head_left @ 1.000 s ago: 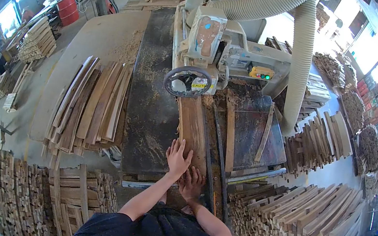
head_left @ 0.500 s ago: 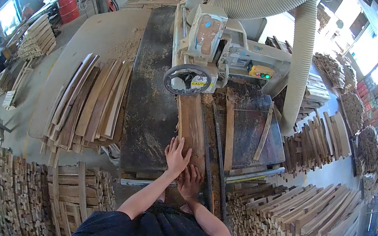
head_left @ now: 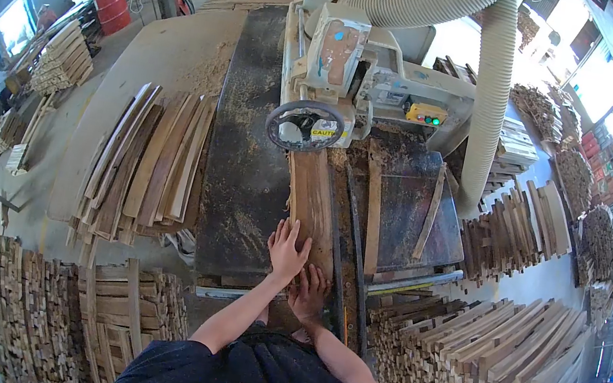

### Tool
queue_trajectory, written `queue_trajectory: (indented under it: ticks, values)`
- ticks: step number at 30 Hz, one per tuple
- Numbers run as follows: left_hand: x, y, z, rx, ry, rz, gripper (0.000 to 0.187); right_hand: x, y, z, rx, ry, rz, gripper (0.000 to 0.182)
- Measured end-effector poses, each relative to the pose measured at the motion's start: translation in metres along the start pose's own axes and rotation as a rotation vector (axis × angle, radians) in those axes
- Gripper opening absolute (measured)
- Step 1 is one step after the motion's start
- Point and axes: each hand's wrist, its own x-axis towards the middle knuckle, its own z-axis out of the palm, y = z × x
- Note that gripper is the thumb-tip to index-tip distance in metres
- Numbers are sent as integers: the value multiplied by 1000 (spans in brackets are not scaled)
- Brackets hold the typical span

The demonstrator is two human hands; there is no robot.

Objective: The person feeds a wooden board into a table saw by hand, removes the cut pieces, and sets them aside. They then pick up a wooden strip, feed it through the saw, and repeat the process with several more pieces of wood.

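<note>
A wooden board (head_left: 314, 193) lies lengthwise on the dark saw table (head_left: 241, 205), its far end passing out of sight beneath the machine head (head_left: 334, 61). My left hand (head_left: 287, 254) rests on the board's left side, palm down with the fingers spread. Closer to my body, my right hand (head_left: 308, 296) lies on the board's near end, fingers stretched out and apart. Along the board's right side runs a dark metal fence (head_left: 341, 252). A black handwheel (head_left: 305, 125) sits on the machine just above the board.
Loose boards (head_left: 149, 160) lie on the left side table. Two narrow strips, one a long strip (head_left: 371, 217), rest right of the fence. Large wood stacks (head_left: 479, 360) stand at both sides of me. A thick ribbed hose (head_left: 488, 108) hangs down on the right.
The view has shifted slightly. Both hands stay at nearly the same places on the board. A person at the far upper left has gone out of sight.
</note>
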Motion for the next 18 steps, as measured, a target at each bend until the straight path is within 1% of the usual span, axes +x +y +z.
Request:
queue_trajectory:
  ticks: [3, 9, 11, 18]
  values:
    - [0, 1, 0, -7, -8, -12, 58, 1, 0, -3, 10, 15, -11, 48]
    - [-1, -1, 1, -16, -18, -25, 57, -1, -1, -5, -12, -36, -3, 47]
    - [0, -1, 1, -12, -18, -20, 57, 1, -2, -4, -1, 14, -9, 47]
    - [0, 0, -1, 20, -39, -28, 60, 3, -2, -8, -5, -7, -19, 47]
